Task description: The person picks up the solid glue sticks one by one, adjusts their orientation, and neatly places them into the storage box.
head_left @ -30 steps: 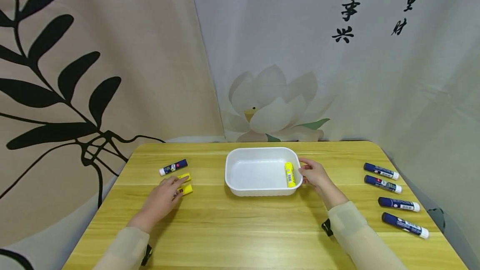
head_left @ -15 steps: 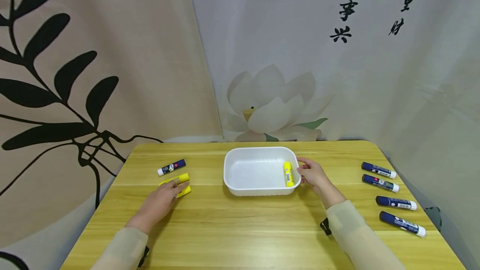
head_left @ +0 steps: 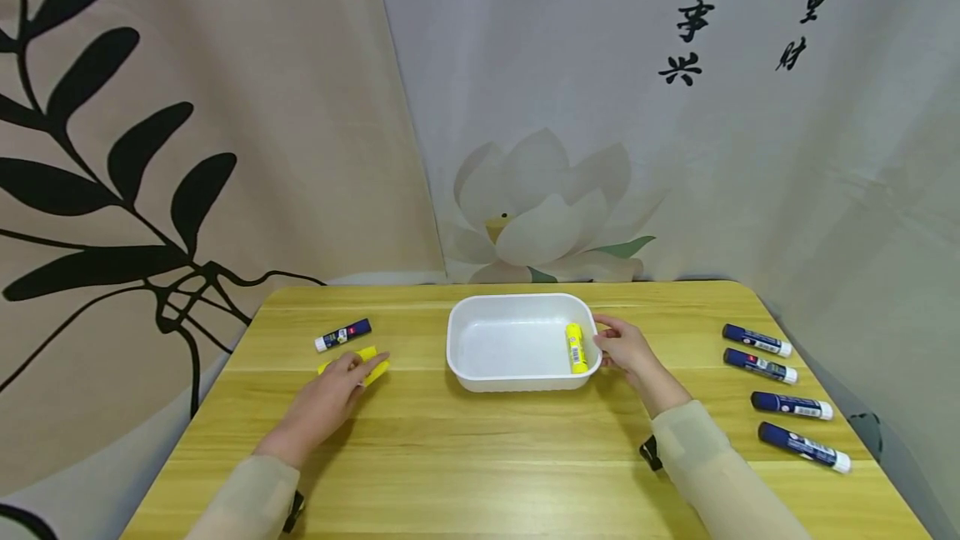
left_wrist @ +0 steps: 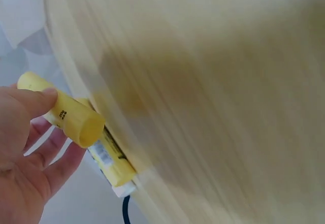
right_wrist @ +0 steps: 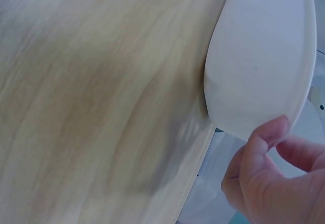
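Observation:
My left hand [head_left: 328, 397] pinches a yellow glue stick [left_wrist: 68, 115] between thumb and fingers, at the left of the table. In the left wrist view its near end is tilted toward the camera. Behind it lies a second yellow glue stick [left_wrist: 114, 160], partly covered by the held one. A navy glue stick [head_left: 343, 334] with a white cap is just beyond that hand. My right hand [head_left: 628, 351] grips the right rim of a white plastic basin [head_left: 480, 382], thumb and fingers at its edge. Inside the basin, near its right end, rests another yellow glue stick [head_left: 576, 348].
Several navy glue sticks with white caps, one of them the nearest navy stick [head_left: 804, 447], lie in a column along the right side of the wooden table [head_left: 480, 465]. A printed curtain [head_left: 315, 148] hangs behind the table's back edge.
My left hand has closed on the nearer yellow glue stick and shifted it slightly right and up. My right hand stays at the basin's rim.

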Tool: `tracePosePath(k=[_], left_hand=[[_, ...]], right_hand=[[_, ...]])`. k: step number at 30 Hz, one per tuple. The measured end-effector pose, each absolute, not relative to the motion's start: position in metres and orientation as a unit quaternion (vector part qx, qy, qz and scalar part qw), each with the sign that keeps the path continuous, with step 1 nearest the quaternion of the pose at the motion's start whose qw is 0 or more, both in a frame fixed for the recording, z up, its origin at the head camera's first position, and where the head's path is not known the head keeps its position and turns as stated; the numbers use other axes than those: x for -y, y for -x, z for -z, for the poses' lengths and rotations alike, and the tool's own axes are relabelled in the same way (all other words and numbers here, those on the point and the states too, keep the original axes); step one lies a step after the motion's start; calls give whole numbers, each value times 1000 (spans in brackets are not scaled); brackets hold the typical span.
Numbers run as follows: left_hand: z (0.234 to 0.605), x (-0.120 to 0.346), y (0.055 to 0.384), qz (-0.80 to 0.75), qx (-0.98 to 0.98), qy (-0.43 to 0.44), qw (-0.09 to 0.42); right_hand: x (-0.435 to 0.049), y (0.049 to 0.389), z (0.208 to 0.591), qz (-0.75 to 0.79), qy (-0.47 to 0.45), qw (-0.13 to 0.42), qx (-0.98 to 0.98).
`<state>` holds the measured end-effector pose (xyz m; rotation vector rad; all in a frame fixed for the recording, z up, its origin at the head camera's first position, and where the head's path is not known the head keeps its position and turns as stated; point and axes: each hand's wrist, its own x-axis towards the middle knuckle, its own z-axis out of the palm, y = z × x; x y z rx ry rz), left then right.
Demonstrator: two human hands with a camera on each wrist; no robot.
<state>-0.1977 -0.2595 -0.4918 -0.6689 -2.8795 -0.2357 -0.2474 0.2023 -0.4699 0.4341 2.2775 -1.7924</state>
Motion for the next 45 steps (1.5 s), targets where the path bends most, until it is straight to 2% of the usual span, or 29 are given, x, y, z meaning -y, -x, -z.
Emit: tracePosePath(k=[4,11,19,34,45], left_hand=[[486,250,200,126,967,207,80],[478,231,205,281,951,124,40],[470,210,213,405,911,77,25],[447,163,233,502,864,14,28],[448,125,244,532,846,-8,24]], right_hand=[[-202,247,471,608,-148,104,-773],[-203,247,471,608,-147,106,-773],[-202,246,470,607,-152,109,-772],[-203,247,473,609,-154,107,-771],[-203,247,472,614,-151,106,-767]])
